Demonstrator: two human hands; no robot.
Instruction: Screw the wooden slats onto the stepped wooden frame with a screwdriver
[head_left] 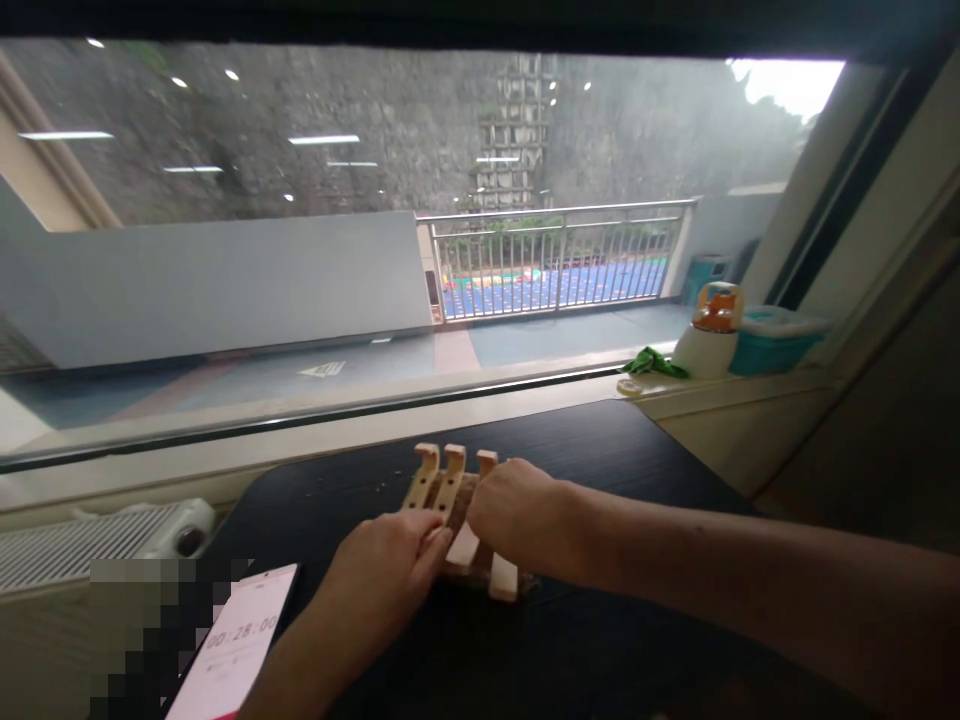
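On the dark table lies a small wooden piece of work: several pale wooden strips with curled, hook-like tops and drilled holes point(450, 485), side by side on a brown backing point(463, 500). My left hand point(394, 555) is closed at the near left side, thumb and fingers pinching around the lower end of the strips. My right hand point(517, 515) is closed in a fist over the right-hand strips; its fingertips are hidden, so what it grips does not show. Below it, the square end of a pale strip point(503, 577) sticks out toward me.
A phone with a running timer point(244, 625) lies left of my left forearm. Small crumbs dot the dark table point(592, 440). On the sill stand a white and orange container point(709, 335), a teal box point(772, 345) and a green cloth point(652, 362). A radiator point(112, 540) is at left.
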